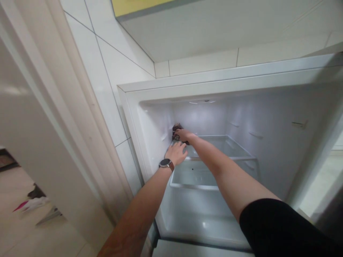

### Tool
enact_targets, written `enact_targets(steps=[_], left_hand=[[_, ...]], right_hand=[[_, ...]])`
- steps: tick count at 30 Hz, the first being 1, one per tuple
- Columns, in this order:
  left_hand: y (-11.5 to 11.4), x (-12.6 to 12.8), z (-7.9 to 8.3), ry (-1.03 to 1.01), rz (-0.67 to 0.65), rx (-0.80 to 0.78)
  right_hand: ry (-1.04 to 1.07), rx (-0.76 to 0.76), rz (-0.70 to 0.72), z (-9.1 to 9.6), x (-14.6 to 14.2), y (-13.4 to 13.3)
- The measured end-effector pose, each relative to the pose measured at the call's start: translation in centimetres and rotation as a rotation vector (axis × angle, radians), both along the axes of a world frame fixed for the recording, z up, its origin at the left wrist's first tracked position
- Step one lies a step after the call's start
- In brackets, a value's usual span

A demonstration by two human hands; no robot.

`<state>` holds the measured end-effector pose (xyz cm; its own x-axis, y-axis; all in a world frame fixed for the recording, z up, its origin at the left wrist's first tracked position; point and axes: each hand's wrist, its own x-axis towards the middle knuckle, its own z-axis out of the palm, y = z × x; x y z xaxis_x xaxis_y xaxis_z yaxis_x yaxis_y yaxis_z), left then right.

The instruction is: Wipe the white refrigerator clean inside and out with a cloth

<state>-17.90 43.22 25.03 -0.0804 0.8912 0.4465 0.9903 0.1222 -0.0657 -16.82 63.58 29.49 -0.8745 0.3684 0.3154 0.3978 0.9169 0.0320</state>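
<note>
I am looking into an open white fridge (268, 117) whose inside is bare. My right hand (183, 135) reaches deep to the back left corner and is closed on a dark brown cloth (177, 128) pressed against the inner left wall. My left hand (176, 152), with a brown-strapped watch (166, 164) on the wrist, rests on the left end of the upper glass shelf (225, 146), fingers lying flat. A second glass shelf (193, 178) sits below it.
The fridge door (32, 142) stands open at the left. White wall tiles (107, 71) and a cupboard underside (214, 28) are above. Scraps of litter (32, 203) lie on the floor at the lower left.
</note>
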Motion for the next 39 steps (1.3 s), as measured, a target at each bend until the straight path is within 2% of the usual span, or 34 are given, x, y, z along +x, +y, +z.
enact_targets(steps=[3,7,10,13,16,19,25,28,31,35,37,39], left_hand=[[0.0,0.0,0.0,-0.006,-0.006,-0.001],[0.0,0.0,0.0,-0.01,-0.014,0.002],[0.0,-0.1,0.0,-0.011,-0.016,0.002],[-0.1,0.0,0.0,-0.006,-0.018,0.005],[-0.1,0.0,0.0,-0.009,-0.015,0.01],[-0.2,0.1,0.0,-0.025,-0.012,0.011],[-0.1,-0.1,0.0,-0.035,-0.032,0.008],[0.0,-0.2,-0.1,-0.039,-0.031,0.01],[0.1,-0.2,0.0,-0.039,-0.028,-0.001],[0.0,-0.1,0.1,-0.045,-0.024,-0.003],[0.0,-0.1,0.1,-0.054,-0.022,-0.009],[-0.1,0.0,0.1,-0.064,-0.017,0.006]], right_hand=[[0.006,0.084,0.022,1.5,-0.2,-0.4],[0.144,0.237,0.013,4.1,1.0,-0.1],[0.345,0.358,-0.078,6.2,2.0,0.6],[0.324,0.366,-0.118,7.4,3.2,1.7],[0.129,0.315,-0.044,7.0,5.0,2.7],[0.125,0.282,-0.081,5.4,7.9,3.7],[0.571,0.111,-0.641,2.8,15.5,6.0],[0.662,-0.064,-0.745,2.4,17.7,7.0],[0.609,-0.176,-0.628,2.2,17.9,7.0],[0.396,-0.376,-0.41,1.9,16.1,6.1],[0.309,-0.513,-0.298,1.9,15.1,5.4],[0.284,-0.721,-0.156,2.1,14.2,4.8]])
